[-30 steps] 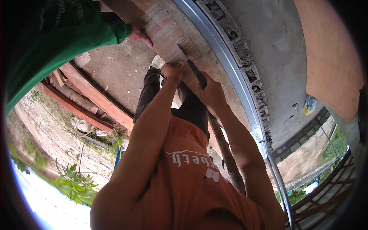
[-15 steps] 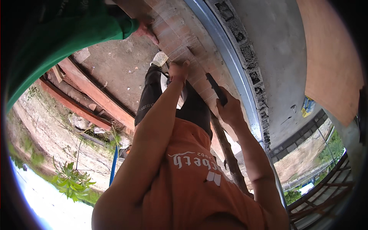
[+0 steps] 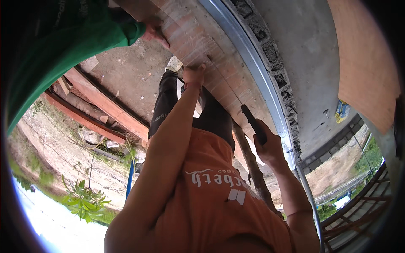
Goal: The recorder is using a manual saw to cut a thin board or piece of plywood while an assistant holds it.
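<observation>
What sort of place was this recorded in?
Probably a building site, at least partly open-air: a row of rough hollow blocks runs beside a shiny metal channel, and long reddish boards lie to the left, near bare earth.

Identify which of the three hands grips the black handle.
The person's right hand grips it; their left hand and the green-sleeved hand touch the board.
</observation>
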